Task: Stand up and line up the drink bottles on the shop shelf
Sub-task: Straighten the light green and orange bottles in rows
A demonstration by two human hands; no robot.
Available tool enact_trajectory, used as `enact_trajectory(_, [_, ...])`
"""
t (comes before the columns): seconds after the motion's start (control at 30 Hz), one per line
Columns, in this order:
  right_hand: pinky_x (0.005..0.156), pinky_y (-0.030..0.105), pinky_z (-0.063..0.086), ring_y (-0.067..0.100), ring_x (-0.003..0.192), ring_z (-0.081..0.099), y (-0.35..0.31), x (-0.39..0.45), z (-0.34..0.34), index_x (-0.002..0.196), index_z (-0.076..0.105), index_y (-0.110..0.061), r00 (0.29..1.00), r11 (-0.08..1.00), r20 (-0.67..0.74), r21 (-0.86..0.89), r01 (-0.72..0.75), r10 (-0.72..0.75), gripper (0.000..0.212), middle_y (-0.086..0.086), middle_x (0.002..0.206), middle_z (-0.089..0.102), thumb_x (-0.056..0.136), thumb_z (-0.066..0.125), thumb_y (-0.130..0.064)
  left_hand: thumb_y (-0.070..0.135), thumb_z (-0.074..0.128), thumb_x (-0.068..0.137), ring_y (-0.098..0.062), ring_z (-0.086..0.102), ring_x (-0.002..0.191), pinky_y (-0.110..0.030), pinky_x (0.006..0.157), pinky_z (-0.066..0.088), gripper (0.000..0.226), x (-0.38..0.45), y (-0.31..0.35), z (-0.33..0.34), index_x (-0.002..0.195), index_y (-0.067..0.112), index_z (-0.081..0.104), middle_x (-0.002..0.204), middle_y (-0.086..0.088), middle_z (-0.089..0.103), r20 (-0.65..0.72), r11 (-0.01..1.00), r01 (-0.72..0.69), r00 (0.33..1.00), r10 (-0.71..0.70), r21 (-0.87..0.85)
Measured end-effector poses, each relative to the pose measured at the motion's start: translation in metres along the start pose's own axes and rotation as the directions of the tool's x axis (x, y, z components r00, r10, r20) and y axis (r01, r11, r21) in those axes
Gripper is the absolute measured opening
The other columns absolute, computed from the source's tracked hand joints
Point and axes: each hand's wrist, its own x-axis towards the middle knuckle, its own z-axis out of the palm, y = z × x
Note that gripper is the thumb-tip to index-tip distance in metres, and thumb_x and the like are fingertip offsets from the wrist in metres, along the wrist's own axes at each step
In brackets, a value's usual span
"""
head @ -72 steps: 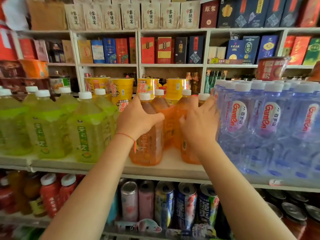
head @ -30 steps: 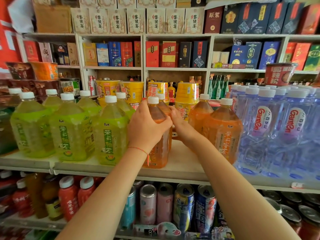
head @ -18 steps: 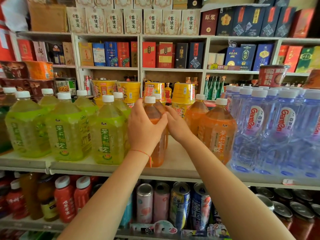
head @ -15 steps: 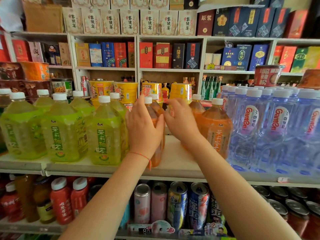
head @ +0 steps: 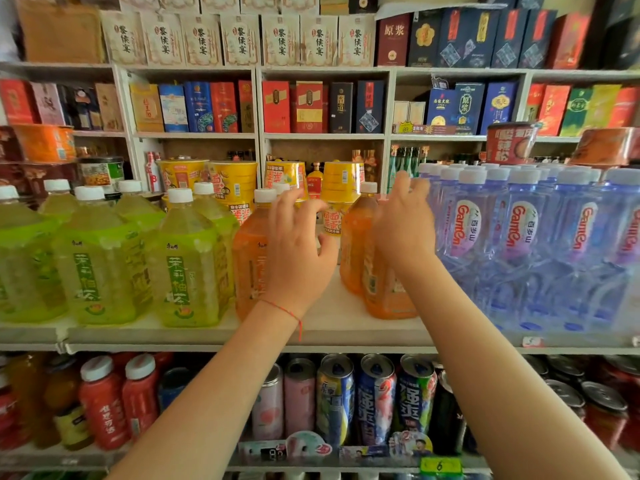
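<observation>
**Reaching between orange bottles on the shelf**

Standing left of the fingers, squarish clear-plastic green tea bottles (head: 187,265) with white caps hold pale yellow-green drink. The left hand (head: 298,258), fingers spread and loosely bent, gripping nothing, covers the right side of an orange bottle (head: 251,258). Past a bare gap of white shelf (head: 332,327), the right hand (head: 403,226), fingers splayed, lies against two more orange bottles (head: 356,244). Right of it stand ribbed bluish water bottles (head: 519,244).

Front-right orange bottle (head: 384,292) cap hidden behind right hand (head: 403,230); rightmost water bottle (head: 627,244) cut by edge
</observation>
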Motion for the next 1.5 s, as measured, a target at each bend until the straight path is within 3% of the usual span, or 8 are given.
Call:
enact_trajectory(0.2, [0.056, 0.028, 0.041, 0.014, 0.073, 0.057, 0.012, 0.006, -0.012, 0.105, 0.052, -0.013, 0.978, 0.876, 0.169, 0.445, -0.184, 0.12, 0.019, -0.003, 0.084, 0.057, 0.092, 0.058, -0.025, 0.03, 0.042, 0.081, -0.025, 0.051, 0.114, -0.026, 0.101, 0.034, 0.042, 0.002, 0.008, 0.01, 0.109, 0.009, 0.066, 0.115, -0.009, 0.058, 0.105, 0.998, 0.007, 0.995, -0.001, -0.06])
enact_trajectory(0.43, [0.065, 0.025, 0.046, 0.01, 0.087, 0.061, 0.023, 0.004, -0.02, 0.114, 0.055, -0.028, 0.891, 0.835, 0.455, 0.493, -0.246, -0.006, 0.024, -0.008, 0.095, 0.062, 0.096, 0.055, -0.045, 0.041, 0.054, 0.083, -0.018, 0.046, 0.127, -0.039, 0.109, 0.039, 0.057, 0.0, 0.022, 0.019, 0.135, 0.015, 0.053, 0.133, -0.002, 0.054, 0.347, 0.985, 0.121, 0.935, -0.072, -0.124])
enact_trajectory(0.57, [0.092, 0.042, 0.05, 0.02, 0.103, 0.062, 0.011, -0.011, -0.012, 0.106, 0.059, -0.028, 0.897, 0.815, 0.442, 0.52, -0.256, 0.0, 0.041, -0.002, 0.107, 0.066, 0.096, 0.041, -0.063, 0.039, 0.069, 0.087, -0.016, 0.047, 0.123, -0.034, 0.105, 0.041, 0.064, 0.003, 0.025, 0.023, 0.142, 0.018, 0.044, 0.133, 0.0, 0.051, 0.361, 0.977, 0.154, 0.928, -0.092, -0.148])
enact_trajectory(0.77, [0.082, 0.033, 0.046, 0.019, 0.088, 0.061, -0.004, -0.025, -0.003, 0.1, 0.067, -0.009, 0.859, 0.698, 0.512, 0.617, -0.365, -0.003, 0.046, 0.003, 0.092, 0.066, 0.108, 0.029, -0.033, 0.019, 0.059, 0.097, -0.005, 0.052, 0.091, -0.008, 0.07, 0.039, 0.041, 0.018, 0.023, 0.01, 0.133, 0.017, 0.04, 0.108, 0.011, 0.053, 0.201, 0.935, 0.261, 0.956, -0.215, -0.24])
enact_trajectory(0.9, [0.092, 0.037, 0.046, 0.025, 0.112, 0.052, 0.009, -0.01, 0.017, 0.131, 0.049, -0.013, 0.928, 0.76, 0.305, 0.545, -0.355, 0.214, 0.037, 0.01, 0.13, 0.049, 0.095, 0.054, -0.016, 0.028, 0.056, 0.1, 0.001, 0.052, 0.074, -0.005, 0.064, 0.038, 0.043, 0.032, 0.017, 0.01, 0.141, 0.022, 0.042, 0.1, 0.012, 0.056, 0.232, 0.988, 0.109, 0.969, -0.081, -0.113])
enact_trajectory(1.03, [0.11, 0.052, 0.034, 0.037, 0.141, 0.03, 0.013, 0.001, 0.032, 0.147, 0.027, -0.018, 0.909, 0.866, 0.331, 0.341, -0.365, 0.253, 0.084, 0.017, 0.151, 0.031, 0.084, 0.074, -0.047, 0.026, 0.049, 0.103, -0.006, 0.053, 0.063, -0.023, 0.055, 0.043, 0.031, 0.028, 0.012, 0.014, 0.134, 0.02, 0.045, 0.081, 0.01, 0.053, 0.215, 0.995, 0.041, 0.976, -0.021, -0.091])
enact_trajectory(1.27, [0.116, 0.062, 0.025, 0.041, 0.148, 0.017, 0.022, 0.002, 0.048, 0.156, 0.01, -0.03, 0.851, 0.846, 0.442, 0.301, -0.44, 0.285, 0.115, 0.017, 0.161, 0.014, 0.07, 0.079, -0.063, 0.026, 0.046, 0.105, -0.006, 0.051, 0.059, -0.012, 0.047, 0.037, 0.03, 0.025, 0.011, 0.018, 0.134, 0.019, 0.044, 0.079, 0.014, 0.049, 0.195, 0.998, 0.029, 0.981, -0.016, -0.062])
enact_trajectory(1.5, [0.09, 0.042, 0.046, 0.023, 0.117, 0.05, 0.048, -0.002, 0.041, 0.147, 0.032, -0.022, 0.739, 0.524, 0.624, 0.553, -0.647, 0.254, 0.09, 0.0, 0.131, 0.05, 0.075, 0.086, -0.026, 0.026, 0.046, 0.105, -0.005, 0.049, 0.06, -0.015, 0.051, 0.034, 0.031, 0.027, 0.01, 0.02, 0.135, 0.018, 0.044, 0.077, 0.015, 0.047, 0.195, 0.999, 0.02, 0.981, -0.011, -0.044])
